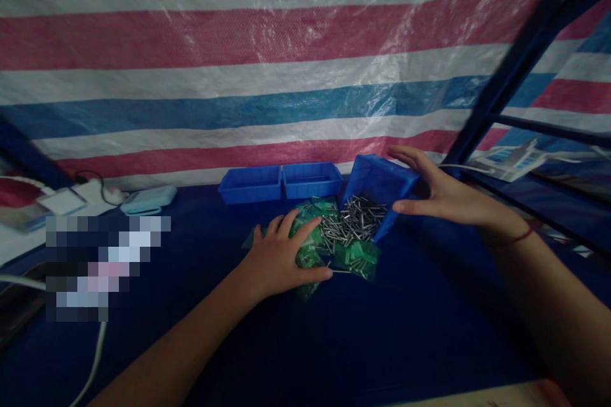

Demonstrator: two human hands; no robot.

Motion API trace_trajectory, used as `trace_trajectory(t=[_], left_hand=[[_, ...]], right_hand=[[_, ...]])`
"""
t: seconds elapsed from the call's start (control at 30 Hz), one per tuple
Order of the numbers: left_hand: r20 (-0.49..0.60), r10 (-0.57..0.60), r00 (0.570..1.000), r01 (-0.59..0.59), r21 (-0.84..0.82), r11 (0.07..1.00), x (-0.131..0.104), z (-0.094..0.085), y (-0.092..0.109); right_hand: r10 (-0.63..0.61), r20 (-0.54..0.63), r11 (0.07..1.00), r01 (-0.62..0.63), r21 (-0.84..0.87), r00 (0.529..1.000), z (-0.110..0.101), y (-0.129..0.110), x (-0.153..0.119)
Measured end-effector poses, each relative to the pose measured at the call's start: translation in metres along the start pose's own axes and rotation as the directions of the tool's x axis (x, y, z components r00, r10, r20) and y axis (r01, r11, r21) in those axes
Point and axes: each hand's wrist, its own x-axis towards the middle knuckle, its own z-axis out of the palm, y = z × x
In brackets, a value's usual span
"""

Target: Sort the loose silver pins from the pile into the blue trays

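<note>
A blue plastic bin [377, 178] stands tipped on its side, its opening toward me, with a heap of metal screws or nails [356, 221] spilling out of it. My right hand [436, 194] is at the bin's right side, thumb and fingers spread apart around its edge; whether it grips the bin is hard to tell. Green plastic bags [310, 245] with small metal pieces lie left of the heap. Over them rests my left hand [281, 254], palm down and fingers spread. Another small green bag [358, 257] lies in front of the heap.
Two blue bins [251, 184] [312, 180] stand side by side at the back against a striped sheet [238, 102]. At the left are a light blue case [149, 199], a power strip [95, 197] and a white cable [98, 356]. A metal frame [501, 89] rises at the right.
</note>
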Motion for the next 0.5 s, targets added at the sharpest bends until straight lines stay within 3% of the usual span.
trace_trajectory(t=[0.1, 0.17, 0.3, 0.5], left_hand=[[-0.003, -0.002, 1.000, 0.002, -0.003, 1.000, 0.000, 0.001, -0.001], [-0.005, 0.002, 1.000, -0.002, -0.008, 1.000, 0.000, 0.002, -0.002], [-0.028, 0.014, 1.000, -0.014, -0.016, 1.000, 0.000, 0.005, -0.004], [-0.042, 0.024, 0.999, -0.025, -0.024, 0.999, 0.000, 0.007, -0.006]], right_hand=[[0.075, 0.085, 0.955, -0.096, 0.279, 0.993, 0.002, 0.019, -0.001], [0.094, 0.125, 0.918, -0.135, 0.372, 0.988, 0.010, 0.028, 0.000], [0.105, 0.112, 0.890, -0.144, 0.433, 0.988, 0.032, 0.034, 0.004], [0.097, -0.046, 0.909, -0.069, 0.412, 0.994, 0.049, 0.022, 0.012]])
